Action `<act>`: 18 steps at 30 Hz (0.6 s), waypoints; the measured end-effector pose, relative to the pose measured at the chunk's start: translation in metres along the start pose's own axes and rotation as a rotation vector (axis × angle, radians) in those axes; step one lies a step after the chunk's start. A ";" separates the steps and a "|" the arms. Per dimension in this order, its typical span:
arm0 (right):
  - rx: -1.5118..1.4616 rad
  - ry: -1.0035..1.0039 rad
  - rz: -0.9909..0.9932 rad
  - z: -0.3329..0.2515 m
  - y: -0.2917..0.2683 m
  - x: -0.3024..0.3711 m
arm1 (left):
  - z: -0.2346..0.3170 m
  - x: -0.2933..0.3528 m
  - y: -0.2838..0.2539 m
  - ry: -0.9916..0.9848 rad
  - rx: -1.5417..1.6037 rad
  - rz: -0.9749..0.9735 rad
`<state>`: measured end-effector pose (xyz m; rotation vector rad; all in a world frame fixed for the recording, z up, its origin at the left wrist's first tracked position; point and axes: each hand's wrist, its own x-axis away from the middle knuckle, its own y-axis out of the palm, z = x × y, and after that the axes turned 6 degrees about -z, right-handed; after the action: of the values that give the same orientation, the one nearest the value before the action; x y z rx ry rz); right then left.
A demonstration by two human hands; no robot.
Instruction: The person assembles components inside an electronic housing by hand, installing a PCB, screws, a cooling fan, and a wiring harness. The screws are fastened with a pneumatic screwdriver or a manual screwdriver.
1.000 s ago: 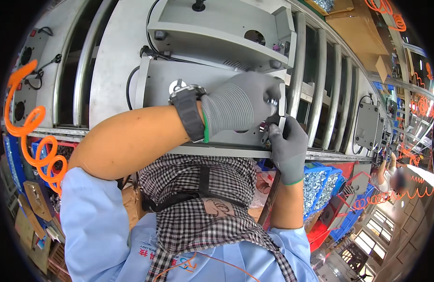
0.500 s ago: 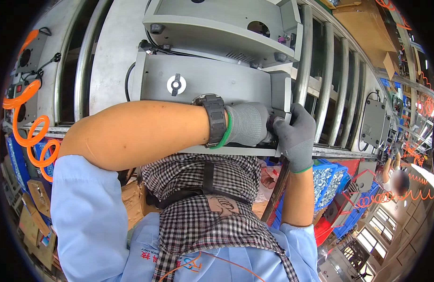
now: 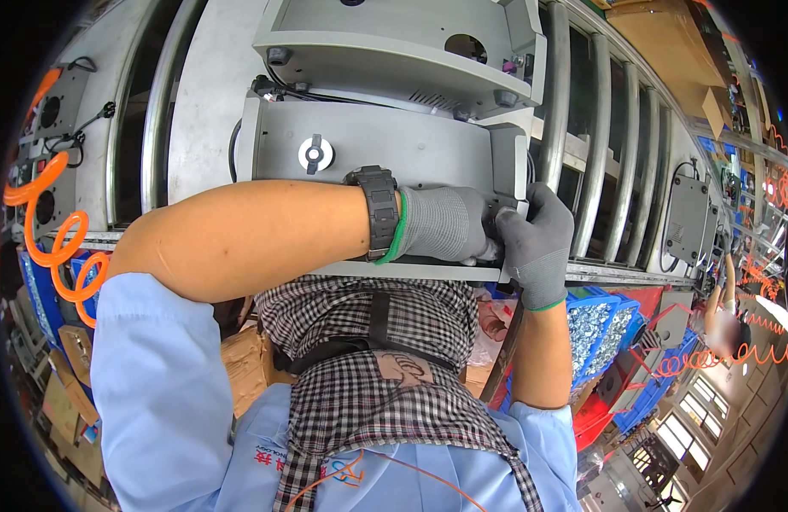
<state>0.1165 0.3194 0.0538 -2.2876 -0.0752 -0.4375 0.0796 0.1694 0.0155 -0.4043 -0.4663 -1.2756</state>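
A grey sheet-metal housing [image 3: 381, 132] lies open in front of me, with a round white disc and black knob [image 3: 315, 154] on its inner face. Both my hands wear grey gloves and meet at its right end panel [image 3: 511, 162]. My left hand [image 3: 445, 224] reaches across inside the housing, fingers curled at the panel's inner side. My right hand [image 3: 537, 243] is bent round the panel's outer edge, its thumb pointing toward the left fingers. Something small and dark shows between the hands; the gloves hide most of it.
Beyond stands a second grey housing [image 3: 385, 51] with black feet and a cable. Metal rollers [image 3: 589, 154] run to the right, toward another grey unit [image 3: 687, 218]. An orange coiled hose [image 3: 37, 235] hangs at left. Blue bins [image 3: 595, 303] of small metal parts sit lower right; a co-worker [image 3: 725, 328] is farther off.
My hands stay at the same end panel, with the left fingers shifted slightly. The whole view has moved a little.
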 end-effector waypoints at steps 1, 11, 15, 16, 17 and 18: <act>-0.009 0.001 0.001 0.001 0.001 0.000 | -0.002 -0.001 0.002 -0.006 -0.006 0.032; -0.038 -0.018 0.000 0.004 0.001 0.000 | 0.002 0.003 0.003 0.050 -0.273 0.021; -0.018 -0.041 0.019 0.007 0.003 -0.002 | 0.002 0.008 0.001 0.133 -0.279 0.019; -0.014 -0.042 0.020 0.009 0.003 -0.002 | 0.003 0.007 0.001 0.120 -0.286 0.035; -0.019 -0.054 0.028 0.010 0.005 -0.003 | 0.002 0.008 0.001 0.106 -0.294 0.050; -0.025 -0.067 0.037 0.010 0.006 -0.003 | 0.000 0.007 0.001 0.107 -0.293 0.050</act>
<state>0.1179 0.3227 0.0428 -2.3240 -0.0608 -0.3442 0.0821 0.1644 0.0190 -0.5869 -0.1767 -1.3136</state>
